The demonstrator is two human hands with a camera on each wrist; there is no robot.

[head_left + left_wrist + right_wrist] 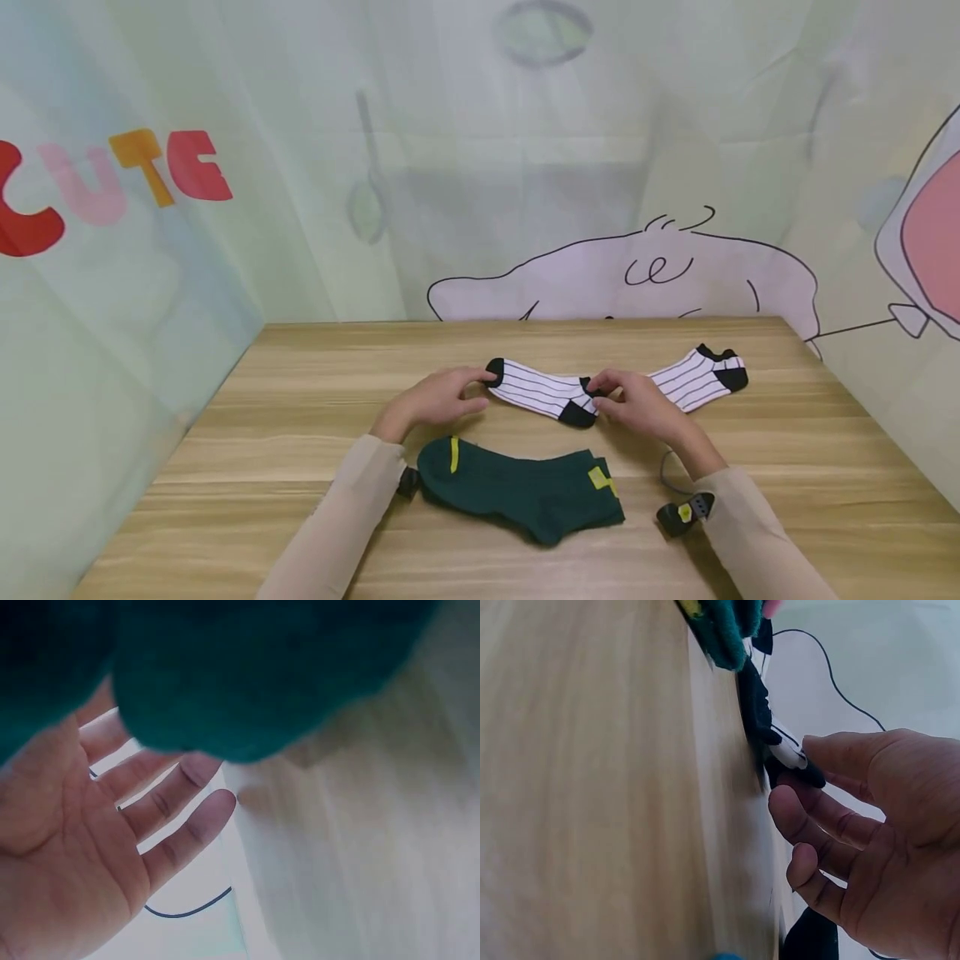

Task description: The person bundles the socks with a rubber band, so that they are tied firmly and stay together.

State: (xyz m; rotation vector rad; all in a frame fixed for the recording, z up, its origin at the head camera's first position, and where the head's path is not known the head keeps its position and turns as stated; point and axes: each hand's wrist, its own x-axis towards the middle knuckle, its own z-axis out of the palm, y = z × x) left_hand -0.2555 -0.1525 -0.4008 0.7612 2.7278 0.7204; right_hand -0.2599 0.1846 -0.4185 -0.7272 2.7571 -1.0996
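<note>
A white ankle sock (538, 390) with black stripes, black toe and black heel lies flat across the middle of the table. At its toe, my left hand (441, 398) has its fingertips right at the black tip; in the left wrist view those fingers (172, 851) are extended. My right hand (639, 406) pinches the cuff end between thumb and fingers, and the right wrist view shows the black-edged cuff (791, 759) there. Partly hidden behind that hand is a second striped sock (697, 379). Dark green socks (510, 487) with yellow marks lie nearer, between the forearms.
The wooden table (300, 433) ends at a printed curtain (480, 167) along the back. A small black wrist device (686, 512) with a cable sits by the right sleeve. Green sock fabric (262, 675) fills the top of the left wrist view.
</note>
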